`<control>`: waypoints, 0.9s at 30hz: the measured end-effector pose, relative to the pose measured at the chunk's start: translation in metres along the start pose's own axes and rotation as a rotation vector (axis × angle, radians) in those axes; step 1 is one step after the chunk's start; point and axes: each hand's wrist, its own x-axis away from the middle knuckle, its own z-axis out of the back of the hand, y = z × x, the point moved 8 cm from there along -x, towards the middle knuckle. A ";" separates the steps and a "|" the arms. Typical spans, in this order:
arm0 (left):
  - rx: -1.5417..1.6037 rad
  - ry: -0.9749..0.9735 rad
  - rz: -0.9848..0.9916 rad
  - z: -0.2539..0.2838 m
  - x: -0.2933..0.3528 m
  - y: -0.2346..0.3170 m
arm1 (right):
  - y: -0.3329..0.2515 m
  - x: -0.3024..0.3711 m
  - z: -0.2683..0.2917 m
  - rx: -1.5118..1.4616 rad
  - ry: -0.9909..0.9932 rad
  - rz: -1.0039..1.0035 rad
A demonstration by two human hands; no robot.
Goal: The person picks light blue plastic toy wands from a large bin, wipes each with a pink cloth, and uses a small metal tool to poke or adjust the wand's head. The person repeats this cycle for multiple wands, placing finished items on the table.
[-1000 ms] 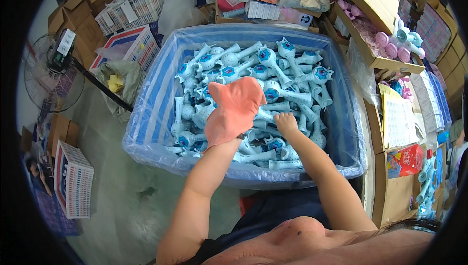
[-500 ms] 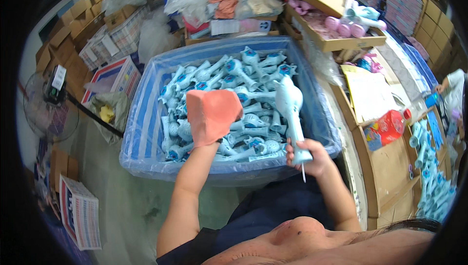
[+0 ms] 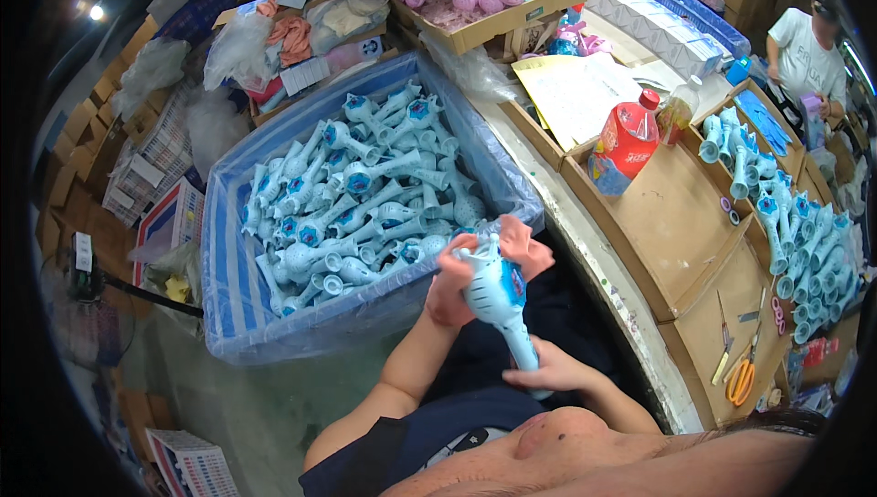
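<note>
A light blue plastic toy wand (image 3: pixel 496 294), with a slotted round head and a blue-and-red emblem, is held in front of my body. My right hand (image 3: pixel 559 367) is closed around its narrow handle, low down. A salmon-coloured cloth (image 3: pixel 524 250) covers my left hand (image 3: pixel 447 294) and wraps both sides of the wand's head; my left fingers press through the cloth and are mostly hidden. Beyond my hands, to the left, a blue striped bin (image 3: pixel 274 343) lined with clear plastic holds a heap of matching wands (image 3: pixel 365 182).
Along the right runs a bench with cardboard trays (image 3: pixel 653 241), a red-labelled bottle (image 3: pixel 628 141), orange-handled scissors (image 3: pixel 742 378) and rows of light blue wands (image 3: pixel 808 250). Pink parts fill a box (image 3: pixel 512 26) at the back. Far right stands another person (image 3: pixel 808 54).
The cloth-covered left hand has come from above the bin to the wand's head. The wand has been drawn back toward my body, and my view has turned to the right.
</note>
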 end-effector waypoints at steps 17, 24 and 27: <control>-0.476 0.339 -0.093 0.010 0.011 -0.007 | 0.013 -0.015 0.017 0.659 0.557 -0.287; -0.501 -0.018 -0.053 -0.031 -0.003 -0.031 | 0.005 -0.018 0.027 0.335 0.545 -0.039; 0.072 0.236 -0.064 -0.002 -0.003 -0.038 | 0.015 -0.017 -0.008 -0.371 0.134 -0.023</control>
